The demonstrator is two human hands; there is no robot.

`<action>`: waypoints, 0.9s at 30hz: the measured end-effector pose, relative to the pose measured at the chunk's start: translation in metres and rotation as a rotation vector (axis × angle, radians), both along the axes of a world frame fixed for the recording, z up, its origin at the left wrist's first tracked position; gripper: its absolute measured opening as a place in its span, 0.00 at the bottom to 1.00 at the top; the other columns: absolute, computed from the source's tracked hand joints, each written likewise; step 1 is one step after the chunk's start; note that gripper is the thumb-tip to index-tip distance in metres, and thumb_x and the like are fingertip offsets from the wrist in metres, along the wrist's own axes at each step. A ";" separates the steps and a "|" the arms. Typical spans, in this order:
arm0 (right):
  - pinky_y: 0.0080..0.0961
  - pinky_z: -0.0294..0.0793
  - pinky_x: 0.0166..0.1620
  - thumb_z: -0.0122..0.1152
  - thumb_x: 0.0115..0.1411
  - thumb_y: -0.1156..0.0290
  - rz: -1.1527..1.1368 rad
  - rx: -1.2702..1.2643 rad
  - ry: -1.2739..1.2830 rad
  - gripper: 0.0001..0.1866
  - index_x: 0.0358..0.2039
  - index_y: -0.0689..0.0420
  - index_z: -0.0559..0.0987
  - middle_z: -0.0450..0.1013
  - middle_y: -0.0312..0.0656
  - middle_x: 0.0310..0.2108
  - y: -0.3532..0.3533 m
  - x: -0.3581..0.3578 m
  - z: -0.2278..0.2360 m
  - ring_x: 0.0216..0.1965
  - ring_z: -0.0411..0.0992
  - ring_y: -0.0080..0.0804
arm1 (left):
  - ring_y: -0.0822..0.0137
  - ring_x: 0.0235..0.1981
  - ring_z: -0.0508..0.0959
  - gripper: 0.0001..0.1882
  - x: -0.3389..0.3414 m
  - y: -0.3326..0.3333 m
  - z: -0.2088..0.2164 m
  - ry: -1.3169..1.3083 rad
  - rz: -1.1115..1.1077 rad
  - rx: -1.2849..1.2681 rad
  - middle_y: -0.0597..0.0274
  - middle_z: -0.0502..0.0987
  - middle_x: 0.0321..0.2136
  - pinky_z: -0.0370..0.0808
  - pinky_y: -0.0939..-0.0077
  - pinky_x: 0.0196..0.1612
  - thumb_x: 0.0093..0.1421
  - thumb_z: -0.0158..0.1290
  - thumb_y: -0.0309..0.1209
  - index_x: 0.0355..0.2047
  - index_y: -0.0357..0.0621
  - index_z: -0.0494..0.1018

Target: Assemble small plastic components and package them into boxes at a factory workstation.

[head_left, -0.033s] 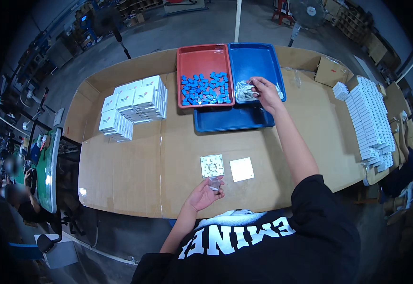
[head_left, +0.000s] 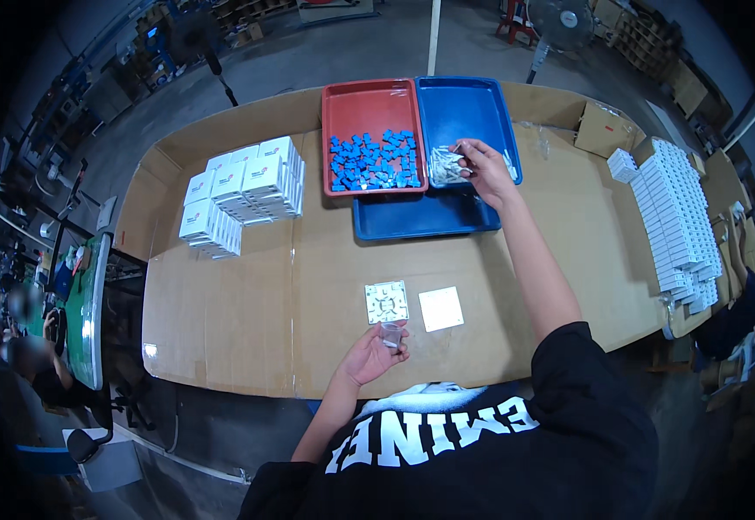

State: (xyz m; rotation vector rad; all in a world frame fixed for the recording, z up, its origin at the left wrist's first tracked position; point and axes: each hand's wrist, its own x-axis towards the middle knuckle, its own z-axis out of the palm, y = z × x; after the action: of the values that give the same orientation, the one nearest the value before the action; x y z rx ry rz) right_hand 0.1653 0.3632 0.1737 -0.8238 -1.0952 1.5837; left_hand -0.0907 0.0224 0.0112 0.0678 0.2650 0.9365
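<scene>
My left hand (head_left: 365, 360) is closed round a small clear plastic cup (head_left: 391, 335), and something small and white shows in it. Just beyond the cup lies a square white plate with a detailed inner side (head_left: 386, 301). To its right is a flat, plain white square plate (head_left: 441, 310). My right hand (head_left: 486, 170) reaches over the near part of a blue tray (head_left: 467, 108), above a heap of small whitish, slender pieces (head_left: 445, 166). Its fingertips are pinched together; what they hold, if anything, is too small to make out.
A red tray (head_left: 369, 104) with many small blue parts (head_left: 375, 163) adjoins the blue tray. Another blue tray (head_left: 425, 224) sits partly beneath both. White boxes (head_left: 243, 186) are stacked at left, white square pieces (head_left: 673, 217) at right. Cardboard walls edge the table.
</scene>
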 end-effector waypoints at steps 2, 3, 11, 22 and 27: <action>0.15 0.68 0.32 0.59 0.73 0.67 0.019 -0.024 0.087 0.09 0.44 0.58 0.83 0.81 0.35 0.41 -0.012 0.001 0.007 0.31 0.69 0.15 | 0.59 0.44 0.80 0.29 0.001 0.004 0.006 -0.003 0.002 -0.001 0.55 0.79 0.50 0.74 0.55 0.59 0.77 0.41 0.47 0.67 0.39 0.64; 0.15 0.68 0.32 0.61 0.71 0.67 0.039 -0.004 0.076 0.09 0.44 0.57 0.83 0.81 0.35 0.40 -0.015 0.002 0.001 0.29 0.68 0.14 | 0.59 0.44 0.80 0.29 0.003 0.002 0.009 -0.006 -0.002 -0.008 0.55 0.79 0.50 0.74 0.55 0.59 0.77 0.41 0.47 0.67 0.39 0.64; 0.16 0.67 0.27 0.64 0.68 0.72 0.099 0.073 -0.534 0.07 0.40 0.62 0.85 0.82 0.34 0.31 -0.119 -0.014 -0.064 0.25 0.68 0.13 | 0.66 0.44 0.78 0.26 0.014 0.008 0.043 0.109 0.251 -0.193 0.64 0.79 0.51 0.75 0.67 0.53 0.76 0.44 0.48 0.64 0.44 0.70; 0.16 0.71 0.33 0.65 0.66 0.77 0.188 -0.127 -0.296 0.10 0.46 0.66 0.84 0.83 0.39 0.36 -0.237 -0.032 -0.078 0.28 0.71 0.15 | 0.68 0.46 0.79 0.27 0.018 0.016 0.072 0.283 0.174 -0.102 0.65 0.79 0.51 0.76 0.69 0.53 0.77 0.42 0.51 0.65 0.45 0.68; 0.16 0.70 0.34 0.67 0.65 0.75 0.230 0.004 -0.362 0.09 0.44 0.63 0.85 0.81 0.34 0.33 -0.224 -0.027 -0.063 0.30 0.71 0.14 | 0.67 0.49 0.81 0.26 0.028 0.015 0.085 0.415 0.109 -0.097 0.62 0.80 0.53 0.77 0.68 0.53 0.77 0.41 0.50 0.65 0.46 0.68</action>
State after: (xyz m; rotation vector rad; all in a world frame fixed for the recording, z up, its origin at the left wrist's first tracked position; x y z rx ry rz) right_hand 0.1385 0.1391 0.1108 -1.0388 -1.4943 1.6584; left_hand -0.0628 0.0371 0.0966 0.1601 0.7028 1.0121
